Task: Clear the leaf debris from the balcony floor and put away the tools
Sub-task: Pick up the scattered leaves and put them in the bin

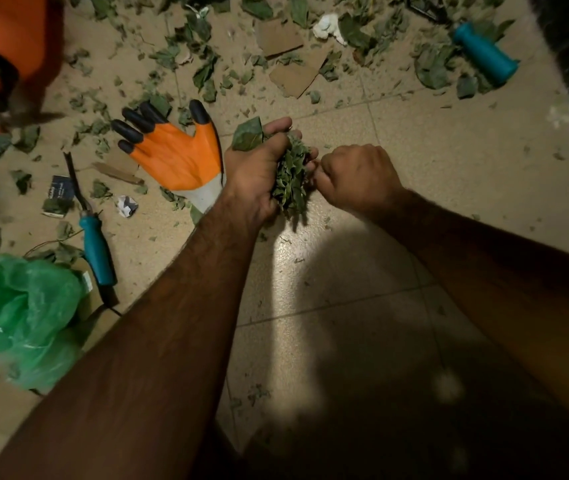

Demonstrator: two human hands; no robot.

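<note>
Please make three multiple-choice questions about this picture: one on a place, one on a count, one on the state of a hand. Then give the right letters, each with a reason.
1. Where does the orange glove lie?
A. On a chair
B. On the floor, left of the left hand
C. On a wall hook

2. How many teal tool handles show?
A. One
B. Four
C. Two

3. What is the left hand doing?
A. Gripping a bunch of leaves
B. Lying flat on the floor
C. Holding a broom

1 B: it lies on the floor beside that hand.
2 C: one handle by the green bag, one at upper right.
3 A: its fingers curl round the leaves.
</note>
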